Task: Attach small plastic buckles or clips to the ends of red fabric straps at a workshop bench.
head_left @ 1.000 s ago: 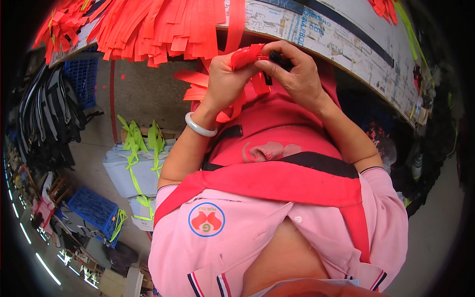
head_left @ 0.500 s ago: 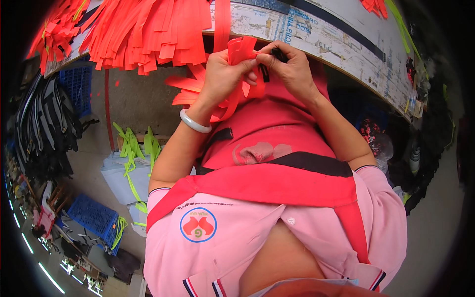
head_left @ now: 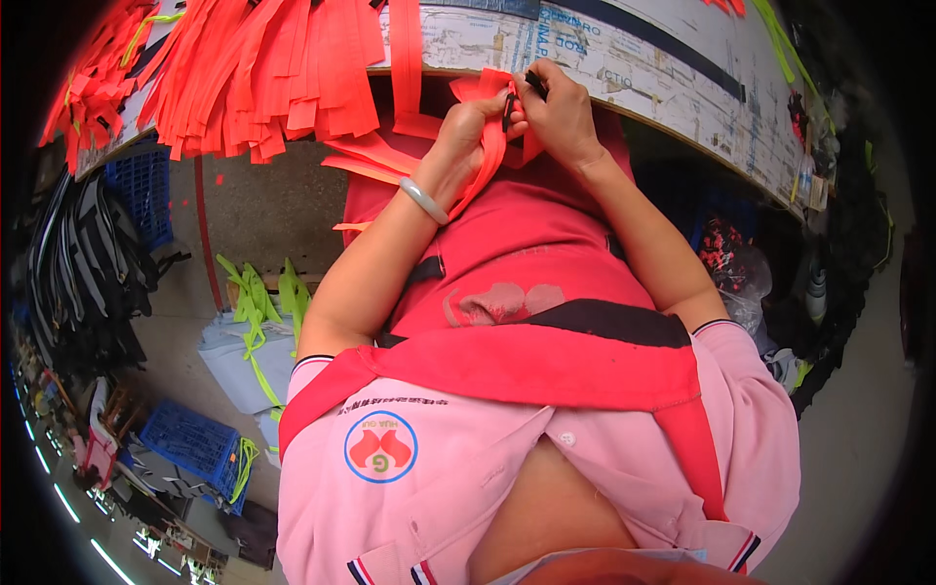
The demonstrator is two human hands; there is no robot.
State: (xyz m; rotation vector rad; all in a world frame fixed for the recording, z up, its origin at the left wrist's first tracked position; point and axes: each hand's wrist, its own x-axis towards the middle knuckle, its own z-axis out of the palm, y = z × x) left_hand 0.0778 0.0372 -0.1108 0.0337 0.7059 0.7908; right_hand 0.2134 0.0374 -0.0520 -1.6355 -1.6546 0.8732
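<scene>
At the near edge of the worktable, both hands are close together over my lap. My left hand point(head_left: 466, 135) is closed on a flat orange-red fabric strip point(head_left: 490, 146), whose loose lengths loop below the fingers and over the wrist. A small dark piece shows at its fingertips; its kind is too small to tell. My right hand point(head_left: 567, 115) is closed, with a small black object point(head_left: 535, 85) between thumb and fingers, its kind partly hidden. Beside the left hand, a thick bundle of orange-red strips point(head_left: 283, 78) hangs over the table edge.
The worktable point(head_left: 643, 83) has a worn, pale, taped top. Under it at right lies a clear bag point(head_left: 746, 283). To the left are dark strips point(head_left: 83, 253), a blue crate point(head_left: 185, 439) and pale grey pieces with lime-green straps point(head_left: 255, 292). Lime-green cords point(head_left: 780, 44) lie at far right.
My right hand has turned and lifted slightly off the left fingertips, bringing the black object up. My left hand has rotated, and the strip now hangs along its inner side.
</scene>
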